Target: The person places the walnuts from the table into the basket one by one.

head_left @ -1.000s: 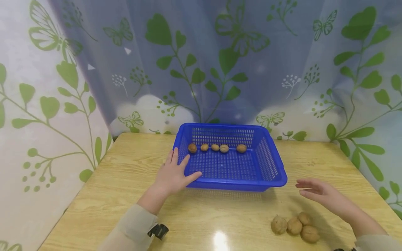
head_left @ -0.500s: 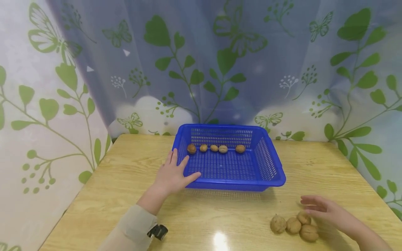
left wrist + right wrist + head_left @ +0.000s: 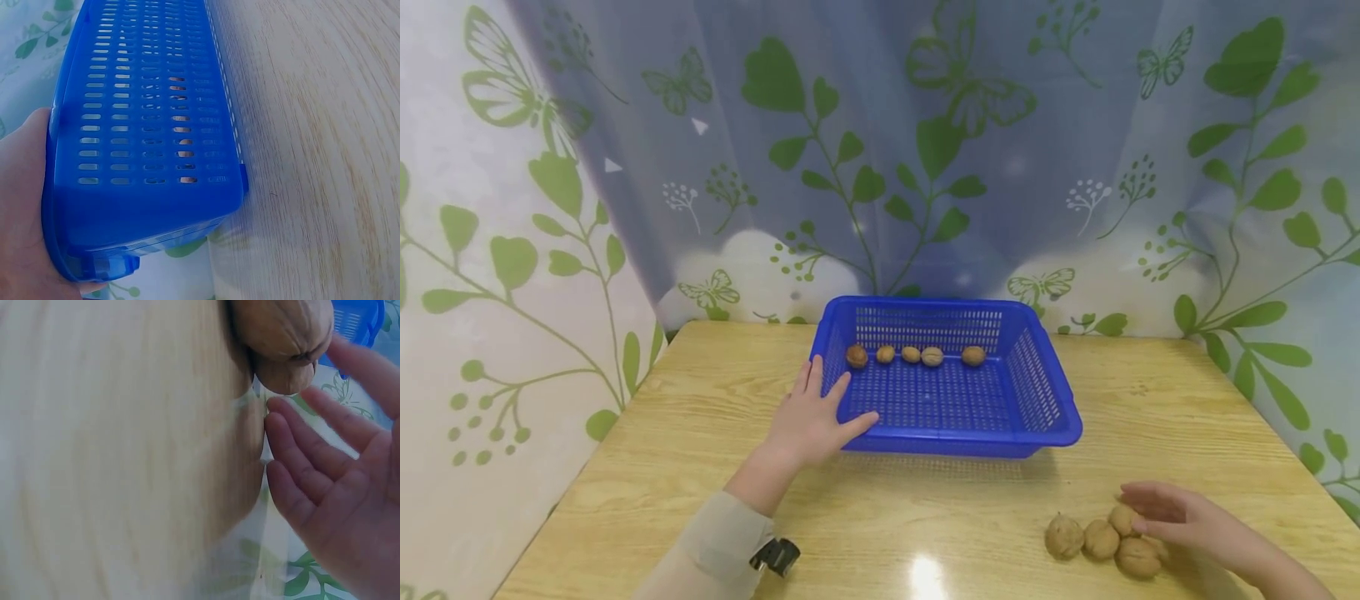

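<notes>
My left hand (image 3: 808, 423) rests with spread fingers on the left rim of a blue plastic basket (image 3: 936, 435), its thumb along the near rim. In the left wrist view this hand (image 3: 22, 181) lies against the basket's rim (image 3: 53, 187). At the front right, my right hand (image 3: 1187, 521) has its thumb and index finger on either side of the rearmost walnut (image 3: 1122, 520) of a small cluster. The right wrist view shows this hand (image 3: 350, 481) with thumb and index fingertips at that walnut (image 3: 284, 378); the other fingers extend below. A larger walnut (image 3: 284, 325) partly covers it.
More walnuts lie beside the right hand: one at the left (image 3: 1064, 537), one in the middle (image 3: 1101, 540) and one in front (image 3: 1139, 557). Several nuts (image 3: 932, 357) sit in a row along the basket's back. A patterned curtain (image 3: 880, 167) hangs behind the wooden table (image 3: 925, 508).
My right hand has come down and nearer to me, from beside the basket to the walnut cluster, and its thumb and index finger have closed around the rearmost walnut. The left hand stays put.
</notes>
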Demonstrator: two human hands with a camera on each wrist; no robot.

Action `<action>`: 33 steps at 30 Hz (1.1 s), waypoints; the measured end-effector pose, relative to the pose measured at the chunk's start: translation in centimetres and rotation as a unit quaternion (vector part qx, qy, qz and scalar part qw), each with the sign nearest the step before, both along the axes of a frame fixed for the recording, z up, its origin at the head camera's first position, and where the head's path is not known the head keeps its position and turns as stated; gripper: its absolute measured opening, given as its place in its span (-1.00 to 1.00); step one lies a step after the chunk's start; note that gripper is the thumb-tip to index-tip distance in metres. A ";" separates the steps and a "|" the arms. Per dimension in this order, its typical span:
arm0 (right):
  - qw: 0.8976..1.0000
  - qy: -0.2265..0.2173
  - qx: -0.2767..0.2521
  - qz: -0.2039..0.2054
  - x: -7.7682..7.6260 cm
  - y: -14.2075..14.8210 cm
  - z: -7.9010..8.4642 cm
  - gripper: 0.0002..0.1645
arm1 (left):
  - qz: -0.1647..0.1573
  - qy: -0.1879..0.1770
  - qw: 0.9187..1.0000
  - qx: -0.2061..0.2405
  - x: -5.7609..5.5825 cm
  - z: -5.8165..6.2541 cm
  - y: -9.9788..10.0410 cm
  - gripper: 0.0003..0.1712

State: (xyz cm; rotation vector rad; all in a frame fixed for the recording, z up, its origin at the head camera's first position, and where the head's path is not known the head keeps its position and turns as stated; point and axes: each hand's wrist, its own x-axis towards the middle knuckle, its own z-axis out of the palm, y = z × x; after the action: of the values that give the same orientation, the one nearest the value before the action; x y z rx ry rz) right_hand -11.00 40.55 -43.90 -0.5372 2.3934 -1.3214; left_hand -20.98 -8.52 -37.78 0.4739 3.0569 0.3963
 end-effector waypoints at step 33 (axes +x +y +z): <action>0.990 0.067 0.110 -0.056 -0.4 -1.5 0.2 -0.52 | -0.001 -0.006 1.000 -0.007 0.1 0.3 0.0 0.02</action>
State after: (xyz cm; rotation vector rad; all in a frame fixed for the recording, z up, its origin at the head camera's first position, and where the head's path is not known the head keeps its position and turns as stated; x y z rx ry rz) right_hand -11.41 39.09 -43.72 -0.4462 2.6736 -1.0745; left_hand -20.92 -8.53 -37.51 0.4712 3.0459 0.3771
